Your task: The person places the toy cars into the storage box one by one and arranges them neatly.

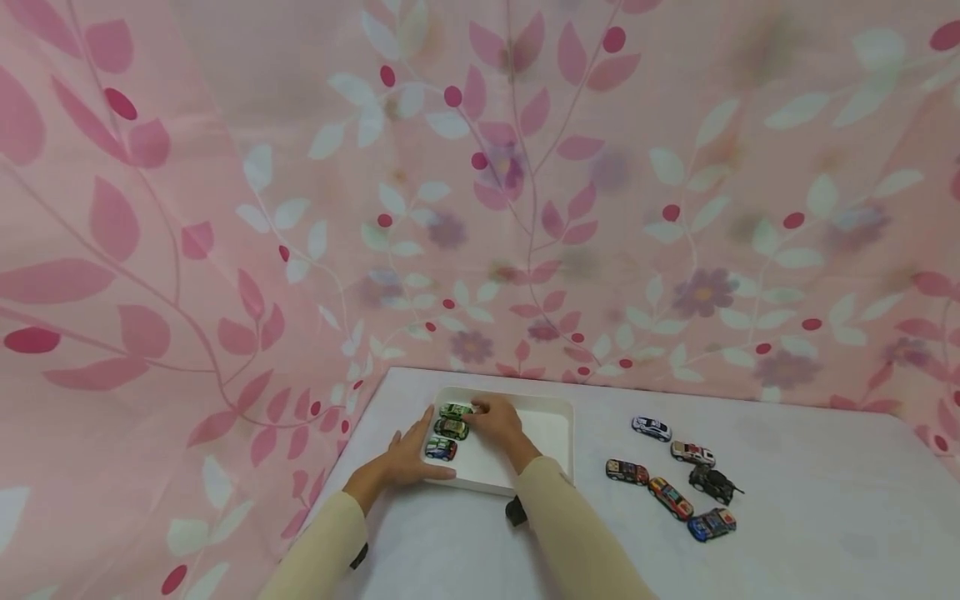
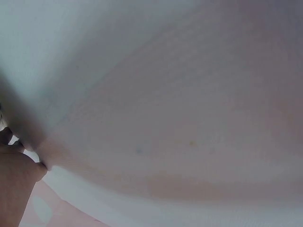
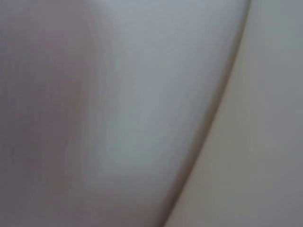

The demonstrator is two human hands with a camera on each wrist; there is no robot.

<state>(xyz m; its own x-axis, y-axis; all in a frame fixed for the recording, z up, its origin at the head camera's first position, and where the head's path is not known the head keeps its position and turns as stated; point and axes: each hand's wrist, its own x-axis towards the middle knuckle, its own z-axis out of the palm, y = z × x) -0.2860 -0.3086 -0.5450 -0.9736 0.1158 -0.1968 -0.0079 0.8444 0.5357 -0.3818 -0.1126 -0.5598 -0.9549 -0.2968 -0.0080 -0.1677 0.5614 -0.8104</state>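
Note:
A shallow white tray (image 1: 543, 408) lies on the table, with three small toy cars in a column along its left side. The farthest is a green toy car (image 1: 454, 411); below it sit a dark green toy car (image 1: 451, 429) and a blue, white and red one (image 1: 441, 449). My left hand (image 1: 408, 458) rests against the tray's near left corner, fingers along the left wall and thumb stretched along the front. Inside the tray, my right hand (image 1: 497, 423) pinches the right end of the farthest green car with curled fingers. The right wrist view shows only blurred pale surfaces.
Right of the tray several more toy vehicles lie loosely grouped, among them a white car (image 1: 652, 428), an orange-red car (image 1: 671, 498), a blue car (image 1: 712, 524) and a dark one (image 1: 715, 484). A pink floral curtain (image 1: 525, 250) hangs behind the white tabletop (image 1: 810, 500).

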